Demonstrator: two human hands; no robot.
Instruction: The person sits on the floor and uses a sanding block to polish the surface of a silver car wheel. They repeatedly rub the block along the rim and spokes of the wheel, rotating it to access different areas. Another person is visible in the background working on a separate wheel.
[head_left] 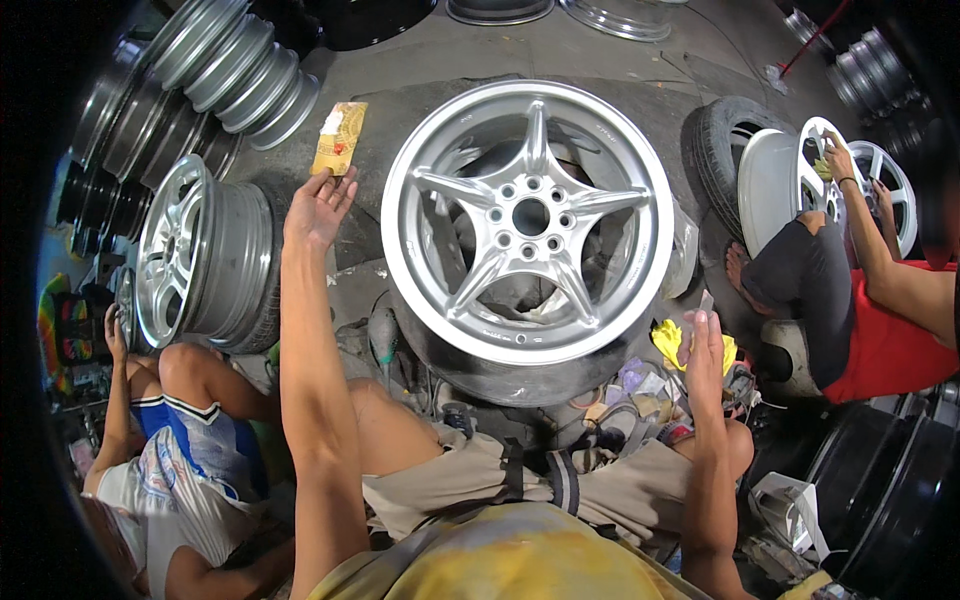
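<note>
Nearest, the person's bent knees straddle the near side of the silver wheel (580,203), which lies face up on a dark tyre (500,388). Just beyond the knees, to the wheel's near right, the right hand (704,360) is raised on an upright forearm, its fingers nearly straight and close together; a small pale flat piece (706,301) seems pinched at their tips, though its kind is too small to tell. A yellow cloth (669,345) lies behind that hand, also near right of the wheel.

Farther out, the left arm stretches almost straight along the wheel's left side. Its left hand (321,208), palm turned up, pinches the lower end of a yellow card (345,150) smeared with white and red paste; the other fingers curl loosely. Neither hand touches the wheel.

The step in hand looks like readying paste for the wheel; the next move would likely call for bringing card and flat piece together above it.
</note>
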